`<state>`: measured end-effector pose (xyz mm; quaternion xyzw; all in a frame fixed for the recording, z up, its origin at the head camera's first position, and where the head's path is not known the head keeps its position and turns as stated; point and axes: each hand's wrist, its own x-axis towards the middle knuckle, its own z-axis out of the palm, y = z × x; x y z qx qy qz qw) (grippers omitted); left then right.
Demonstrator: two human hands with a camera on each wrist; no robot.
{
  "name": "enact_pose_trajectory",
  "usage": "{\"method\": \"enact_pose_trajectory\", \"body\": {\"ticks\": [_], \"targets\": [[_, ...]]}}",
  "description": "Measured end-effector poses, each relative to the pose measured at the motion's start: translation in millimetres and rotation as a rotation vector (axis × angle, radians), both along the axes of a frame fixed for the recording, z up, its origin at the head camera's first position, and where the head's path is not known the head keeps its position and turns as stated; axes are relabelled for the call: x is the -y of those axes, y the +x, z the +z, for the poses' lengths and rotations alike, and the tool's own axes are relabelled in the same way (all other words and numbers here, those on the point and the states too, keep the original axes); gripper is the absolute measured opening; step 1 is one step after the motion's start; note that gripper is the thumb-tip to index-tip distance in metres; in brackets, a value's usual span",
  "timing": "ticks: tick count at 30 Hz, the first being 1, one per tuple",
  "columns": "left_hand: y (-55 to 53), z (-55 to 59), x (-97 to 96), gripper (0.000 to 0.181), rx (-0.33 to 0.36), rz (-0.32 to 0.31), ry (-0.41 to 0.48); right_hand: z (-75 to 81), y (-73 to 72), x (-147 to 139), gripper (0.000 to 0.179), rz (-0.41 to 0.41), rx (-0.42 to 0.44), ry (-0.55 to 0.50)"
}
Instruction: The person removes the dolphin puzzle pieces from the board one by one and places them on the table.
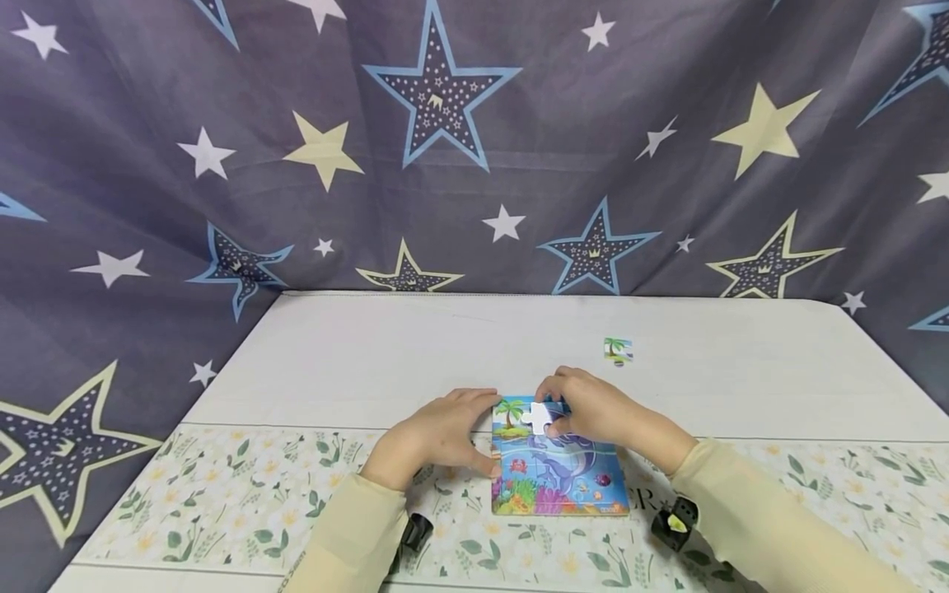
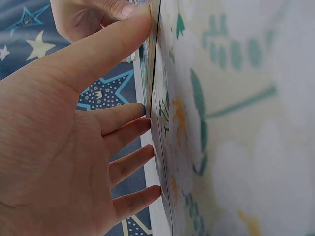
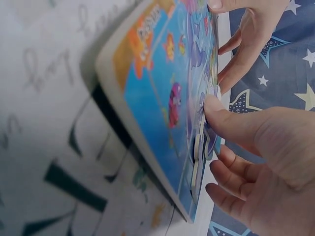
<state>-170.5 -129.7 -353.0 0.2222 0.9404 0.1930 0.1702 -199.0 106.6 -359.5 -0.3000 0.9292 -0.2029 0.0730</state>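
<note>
A jigsaw puzzle board (image 1: 519, 461) with a colourful sea picture lies on the table; a white gap (image 1: 540, 418) shows near its top edge. My left hand (image 1: 445, 428) steadies the board's left side, its thumb at the edge and its nearly straight fingers by the upper left corner. At the board's upper right, my right hand (image 1: 593, 408) pinches a puzzle piece (image 3: 211, 140) between thumb and fingers. In the right wrist view that piece stands tilted above the board, partly hidden by the thumb.
A loose palm-tree puzzle piece (image 1: 618, 349) lies on the white table (image 1: 415, 346) beyond my right hand. Floral cloth (image 1: 252, 486) covers the near part of the table. A dark star-patterned curtain (image 1: 519, 181) hangs behind the far edge.
</note>
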Motion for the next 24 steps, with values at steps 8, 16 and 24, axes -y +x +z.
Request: {"method": "enact_pose_trajectory", "body": {"ticks": [8,16,24], "targets": [[-0.2,-0.6,-0.2,0.096,0.0,-0.005,-0.004,1.1,0.9,-0.8,0.036,0.007,0.001,-0.013],[-0.8,-1.2,-0.5,0.097,-0.003,-0.006,-0.011,5.4,-3.0,-7.8,0.017,0.077,0.039,-0.158],[-0.5,-1.5,-0.1,0.097,0.001,0.008,0.001,10.5,-6.5,-13.8,0.01,0.047,0.071,-0.226]]}}
